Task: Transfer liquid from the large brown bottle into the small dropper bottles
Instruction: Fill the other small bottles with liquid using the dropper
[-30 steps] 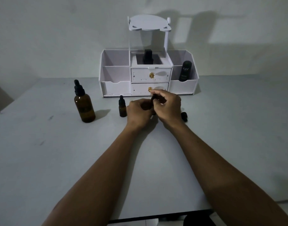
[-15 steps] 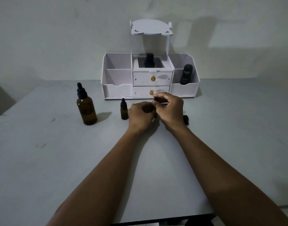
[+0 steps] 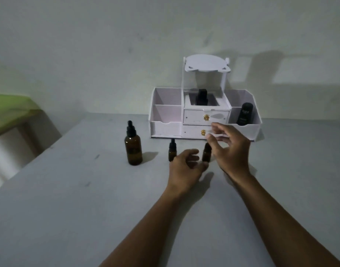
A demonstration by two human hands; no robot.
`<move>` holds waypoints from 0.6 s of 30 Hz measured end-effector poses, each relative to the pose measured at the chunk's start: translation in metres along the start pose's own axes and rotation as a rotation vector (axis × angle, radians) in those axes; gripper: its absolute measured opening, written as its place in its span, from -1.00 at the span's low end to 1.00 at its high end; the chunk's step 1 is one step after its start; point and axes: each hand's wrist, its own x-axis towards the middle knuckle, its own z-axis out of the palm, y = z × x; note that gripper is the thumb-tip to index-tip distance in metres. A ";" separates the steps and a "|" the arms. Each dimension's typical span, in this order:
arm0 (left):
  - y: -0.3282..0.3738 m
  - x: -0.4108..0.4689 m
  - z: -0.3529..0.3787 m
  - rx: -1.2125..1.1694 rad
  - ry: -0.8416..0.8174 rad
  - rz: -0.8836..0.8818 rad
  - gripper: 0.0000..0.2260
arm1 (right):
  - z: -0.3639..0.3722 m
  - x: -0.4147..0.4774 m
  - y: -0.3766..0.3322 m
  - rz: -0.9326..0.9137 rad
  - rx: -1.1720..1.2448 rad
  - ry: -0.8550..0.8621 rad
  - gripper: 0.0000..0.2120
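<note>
Grey surface: bare in the near part, both forearms reach forward across it.
Left hand: low over the surface, fingers loosely curled, half open — grips nothing I can see; fingertips just beside the right-hand small bottle.
Right hand: raised, fingers spread wide, blurred; empty as far as shows — cannot tell if a cap sits in the palm.
Small dropper bottle, left: upright, black dropper top on, partly behind the left hand.
Small dropper bottle, right: upright between the two hands; its top is blurred, cannot tell if capped.
Large brown bottle: upright, well left of the hands, dropper cap on, untouched by either hand.
White organiser: farthest back, against the wall; two dark containers inside, drawers shut.
Progress: early, my judgement — large bottle not yet opened; fill levels in the small bottles too dark to read; drawing and dispensing liquid all seem left.
</note>
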 end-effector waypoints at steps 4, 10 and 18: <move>-0.002 -0.015 -0.052 0.067 0.160 0.177 -0.68 | 0.006 0.001 -0.024 -0.081 0.043 0.032 -0.78; -0.015 -0.003 -0.135 -0.144 0.641 0.287 -0.83 | 0.049 0.005 -0.065 -0.063 0.171 -0.157 -0.83; -0.051 0.028 -0.181 -0.126 0.318 0.143 -0.32 | 0.129 0.022 -0.103 0.246 0.268 -0.408 -0.70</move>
